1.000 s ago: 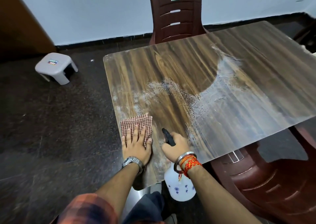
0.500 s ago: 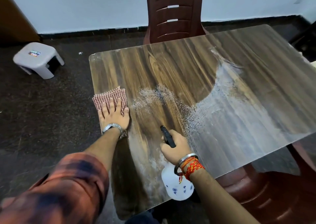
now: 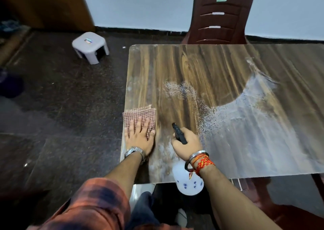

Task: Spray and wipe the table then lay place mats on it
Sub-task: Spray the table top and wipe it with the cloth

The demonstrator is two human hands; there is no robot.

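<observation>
Down at the left edge of the desk (image 3: 210,63), the left hand (image 3: 138,139) lies flat on the checked cloth (image 3: 140,114), fingers (image 3: 135,127) straight and spread. Just right of it, the right hand (image 3: 188,146) has its fingers clamped round the spray bottle (image 3: 190,183), whose long axis runs near-vertical in the frame, black nozzle (image 3: 178,133) aimed toward upper left, white body at lower centre

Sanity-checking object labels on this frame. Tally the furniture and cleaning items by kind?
Table: 1
Chairs: 2, far chair and near chair
Stool: 1
Checked cloth: 1
Spray bottle: 1
Total: 6
</observation>
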